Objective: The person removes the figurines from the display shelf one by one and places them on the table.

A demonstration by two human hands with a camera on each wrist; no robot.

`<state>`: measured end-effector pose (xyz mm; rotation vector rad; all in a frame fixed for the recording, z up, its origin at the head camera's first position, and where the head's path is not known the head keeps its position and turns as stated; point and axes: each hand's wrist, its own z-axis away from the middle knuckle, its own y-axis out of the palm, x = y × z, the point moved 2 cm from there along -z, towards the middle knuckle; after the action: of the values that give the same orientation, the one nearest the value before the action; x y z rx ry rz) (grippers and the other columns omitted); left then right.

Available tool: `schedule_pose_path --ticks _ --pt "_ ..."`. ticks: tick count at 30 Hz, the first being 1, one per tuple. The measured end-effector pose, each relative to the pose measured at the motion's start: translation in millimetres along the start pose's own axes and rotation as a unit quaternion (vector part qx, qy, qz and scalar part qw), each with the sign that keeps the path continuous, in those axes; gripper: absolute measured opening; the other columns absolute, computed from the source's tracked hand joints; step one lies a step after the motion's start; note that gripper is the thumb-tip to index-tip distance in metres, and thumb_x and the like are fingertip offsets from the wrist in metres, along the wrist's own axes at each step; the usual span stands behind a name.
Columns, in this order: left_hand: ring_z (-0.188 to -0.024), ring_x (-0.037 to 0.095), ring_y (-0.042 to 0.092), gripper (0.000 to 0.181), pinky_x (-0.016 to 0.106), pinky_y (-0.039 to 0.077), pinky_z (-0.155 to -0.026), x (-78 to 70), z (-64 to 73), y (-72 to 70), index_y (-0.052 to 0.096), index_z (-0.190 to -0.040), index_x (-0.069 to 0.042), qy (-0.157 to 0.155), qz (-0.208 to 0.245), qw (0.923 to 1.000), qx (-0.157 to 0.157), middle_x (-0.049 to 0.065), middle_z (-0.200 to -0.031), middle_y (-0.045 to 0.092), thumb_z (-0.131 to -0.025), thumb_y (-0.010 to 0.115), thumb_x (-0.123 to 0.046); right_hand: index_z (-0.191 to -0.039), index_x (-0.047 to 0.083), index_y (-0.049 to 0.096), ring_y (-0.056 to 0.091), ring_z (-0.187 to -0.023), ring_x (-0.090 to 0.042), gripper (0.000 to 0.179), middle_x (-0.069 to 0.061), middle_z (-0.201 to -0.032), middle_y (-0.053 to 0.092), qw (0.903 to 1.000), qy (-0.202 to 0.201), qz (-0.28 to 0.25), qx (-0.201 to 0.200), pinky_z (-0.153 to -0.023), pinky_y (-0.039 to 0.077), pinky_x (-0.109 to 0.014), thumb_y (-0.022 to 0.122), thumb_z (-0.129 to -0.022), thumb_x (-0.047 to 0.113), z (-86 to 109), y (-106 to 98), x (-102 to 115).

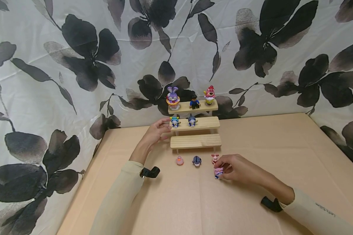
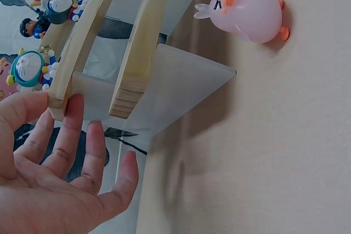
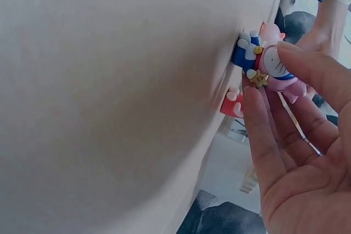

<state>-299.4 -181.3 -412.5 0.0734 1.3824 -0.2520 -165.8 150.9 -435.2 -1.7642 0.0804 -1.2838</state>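
My left hand [image 1: 156, 133] holds the left end of the middle shelf of a three-tier wooden display stand [image 1: 195, 141], thumb above and fingers [image 2: 71, 124] beneath. Near that hand, a figurine with a teal and yellow hood [image 2: 29, 70] stands on this shelf, with a dark-hooded figurine [image 1: 192, 120] beside it. In front of the stand, my right hand [image 1: 238, 168] pinches a small pink-hooded figurine [image 3: 274, 64] with a blue and white body and a gold star, between thumb and fingertips. Just behind it stands a pink pig-like figurine [image 1: 214, 158], partly covered by the hand.
On the top shelf stand a purple rabbit figurine [image 1: 173, 98], a blue-clad figurine [image 1: 194, 103] and a pink bear figurine [image 1: 210, 95]. A pink duck figurine [image 1: 179, 160] and a blue-grey figurine [image 1: 196, 161] stand on the table [image 1: 176, 202]. Floral cloth [image 1: 194, 55] hangs behind.
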Motion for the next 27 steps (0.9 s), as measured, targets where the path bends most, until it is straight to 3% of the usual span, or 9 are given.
schedule_pose_path --ticks 27 --pt "-0.117 0.027 0.058 0.048 0.059 0.042 -0.108 -0.1 -0.4 0.8 0.054 -0.144 -0.017 -0.001 0.006 1.0000 -0.002 0.008 -0.124 0.060 -0.098 0.064 -0.012 -0.107 0.013 0.070 0.065 -0.091 -0.009 0.026 0.002 -0.105 0.067 0.9996 0.013 -0.024 0.006 -0.079 0.058 -0.025 0.080 -0.085 0.005 -0.3 -0.1 0.1"
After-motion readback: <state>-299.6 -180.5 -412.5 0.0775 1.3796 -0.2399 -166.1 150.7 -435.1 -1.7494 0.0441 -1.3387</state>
